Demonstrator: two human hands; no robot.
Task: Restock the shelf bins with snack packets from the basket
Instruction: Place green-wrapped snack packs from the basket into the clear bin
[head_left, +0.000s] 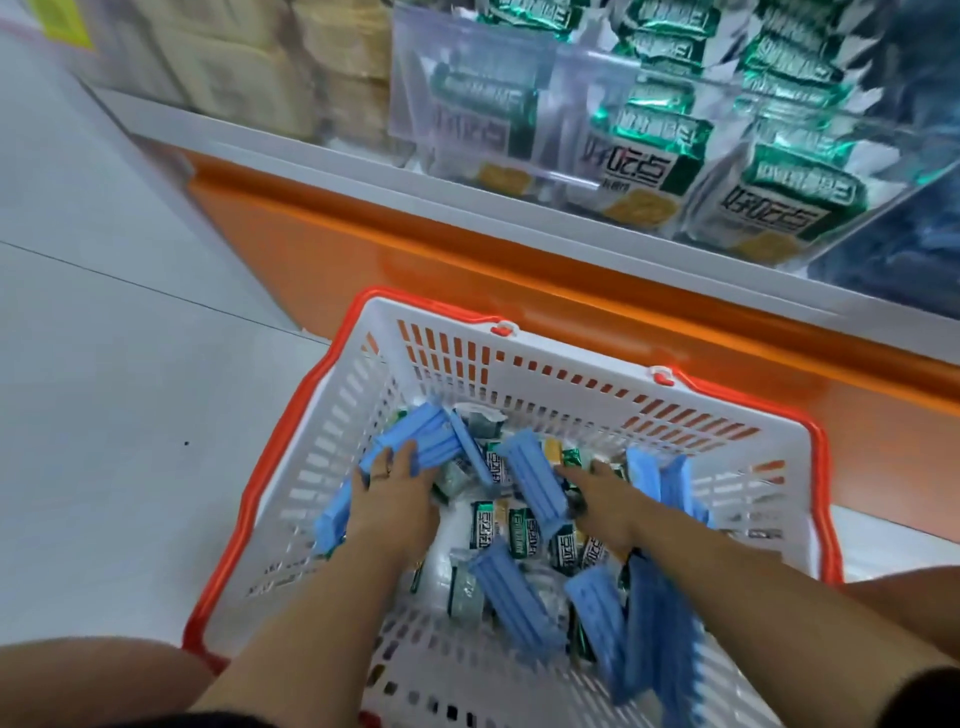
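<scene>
**Both hands in the basket at the foot of the snack shelf**

Green-and-silver snack packets lie jumbled with long blue packets in the bottom of a white slotted basket with an orange rim, where a person's two bare arms reach in. The left hand has its fingers curled over the edge of one blue packet at the basket's far left. The right hand points into the pile just beside another blue pack; whether it pinches anything cannot be told.

The basket stands on a pale grey tiled floor, close against the shelf's glossy orange base. Above the base, behind a white shelf edge, clear plastic shelf bins hold rows of the same green-and-silver packets. Blurred beige packs fill the shelf to the left of them. The person's knees frame the basket at the bottom corners.
</scene>
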